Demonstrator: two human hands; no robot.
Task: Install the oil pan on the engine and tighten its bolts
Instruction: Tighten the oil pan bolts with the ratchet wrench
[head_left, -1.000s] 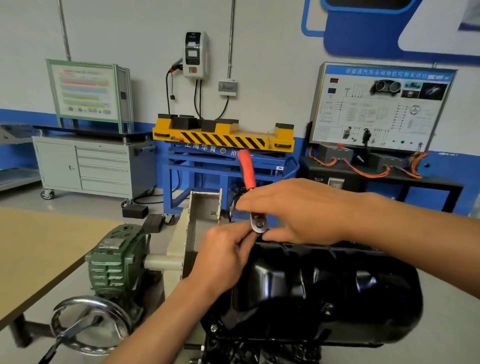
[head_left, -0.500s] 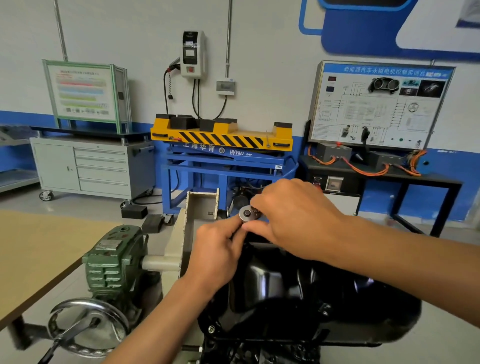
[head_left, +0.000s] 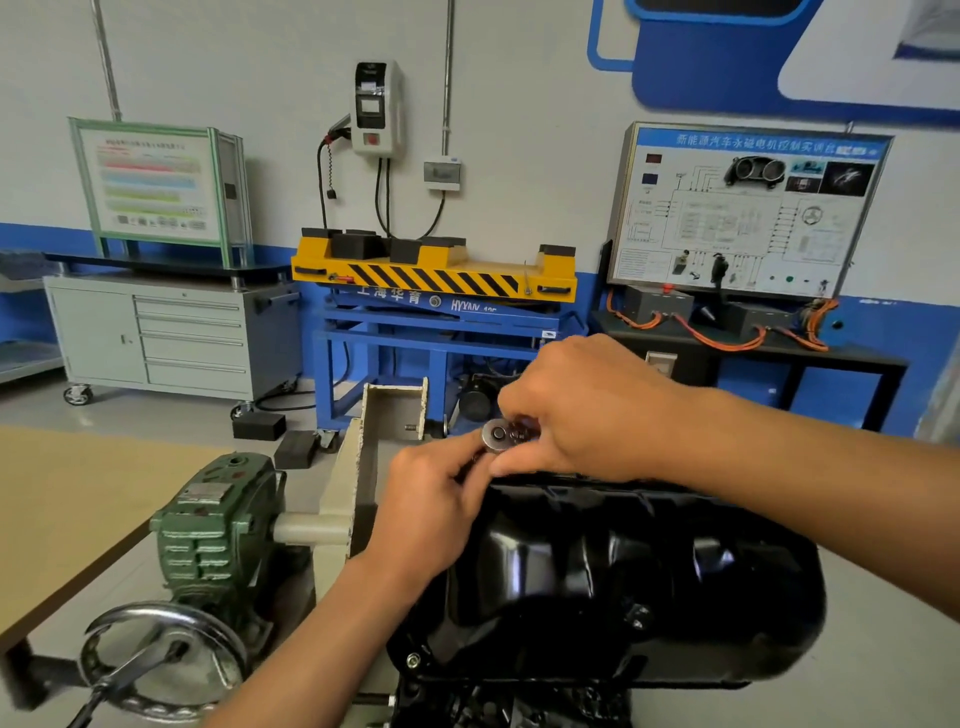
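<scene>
Back wall's got a yellow striped lift table (head_left: 434, 275) on a blue frame, a grey drawer cabinet (head_left: 171, 338) left of it, a wiring training board (head_left: 748, 208) to the right. Green gearbox (head_left: 218, 519) with a handwheel (head_left: 161, 660) sits up close.

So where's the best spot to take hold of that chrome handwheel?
On the handwheel, I'd take the upper rim from the near side, facing you: that arc is bare, while the green gearbox crowds it from behind. The bar slanting off its hub looks like a crank, but the frame cuts it off. The left hand would first have to release the ratchet head.
</scene>
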